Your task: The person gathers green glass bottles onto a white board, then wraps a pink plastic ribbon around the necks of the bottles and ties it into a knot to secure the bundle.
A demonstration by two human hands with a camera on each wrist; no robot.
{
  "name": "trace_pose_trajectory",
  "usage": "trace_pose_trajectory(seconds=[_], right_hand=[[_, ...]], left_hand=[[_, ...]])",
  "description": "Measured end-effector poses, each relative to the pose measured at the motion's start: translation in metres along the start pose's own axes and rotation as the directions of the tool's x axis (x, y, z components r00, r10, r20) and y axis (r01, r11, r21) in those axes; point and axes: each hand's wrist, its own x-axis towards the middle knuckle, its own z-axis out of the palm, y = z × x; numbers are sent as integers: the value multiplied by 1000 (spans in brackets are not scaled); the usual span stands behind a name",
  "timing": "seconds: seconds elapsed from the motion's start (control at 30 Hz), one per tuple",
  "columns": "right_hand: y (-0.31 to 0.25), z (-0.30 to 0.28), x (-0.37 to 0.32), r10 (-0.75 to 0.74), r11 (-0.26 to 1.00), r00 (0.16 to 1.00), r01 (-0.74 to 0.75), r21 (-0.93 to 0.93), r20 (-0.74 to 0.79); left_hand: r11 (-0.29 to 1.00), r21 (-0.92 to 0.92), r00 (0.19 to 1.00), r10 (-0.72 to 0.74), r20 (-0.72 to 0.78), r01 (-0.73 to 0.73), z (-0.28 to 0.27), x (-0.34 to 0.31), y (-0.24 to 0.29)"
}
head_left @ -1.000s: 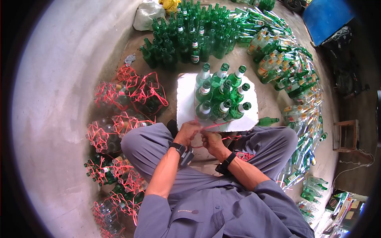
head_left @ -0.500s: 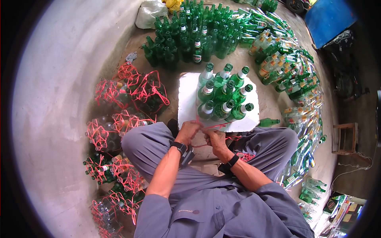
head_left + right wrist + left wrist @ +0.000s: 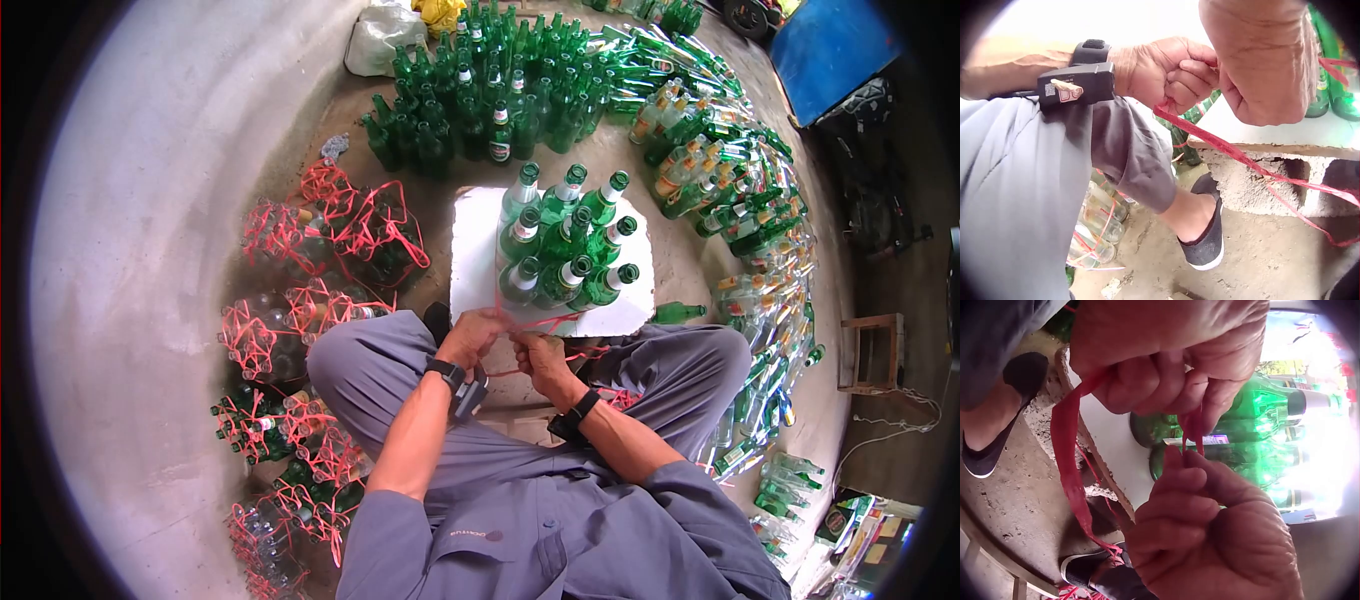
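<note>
Pinching red strap (image 3: 1067,462): left hand (image 3: 475,336) and right hand (image 3: 545,362) both grasp it, close together at near edge of white board (image 3: 475,250). Nine green bottles (image 3: 519,285) upright on board, no finished wrap seen; knot and bottle contents can't be told, fingers and glare. Bundles (image 3: 380,235) at left strapped; standing bottles (image 3: 500,145) beyond, unstrapped.

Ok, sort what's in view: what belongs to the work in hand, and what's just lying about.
In the work:
Red strip, pinched by left hand and right hand
Nine grouped bottles
White board under them

Apparently just lying about:
Lone bottle on its side
White sack
Yellow bag
Wooden frame
</note>
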Motion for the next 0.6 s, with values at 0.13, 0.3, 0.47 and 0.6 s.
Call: trace_pose_trajectory(seconds=[0.13, 0.3, 0.47, 0.6], right_hand=[[-4, 2, -4, -28, 999, 1000, 28, -22, 13], [1, -3, -2, -155, 961, 988, 149, -234, -5], [-7, -1, 7, -324, 867, 944, 322, -380, 63], [-20, 1, 17, -345, 855, 935, 351, -381, 88]], left_hand=[[1000, 23, 1000, -8, -1, 8, 0, 0, 3], [989, 129, 996, 73, -60, -65, 4, 4, -2], [977, 191, 989, 117, -93, -98, 10, -4, 5], [982, 143, 988, 134, -78, -121, 9, -4, 5]])
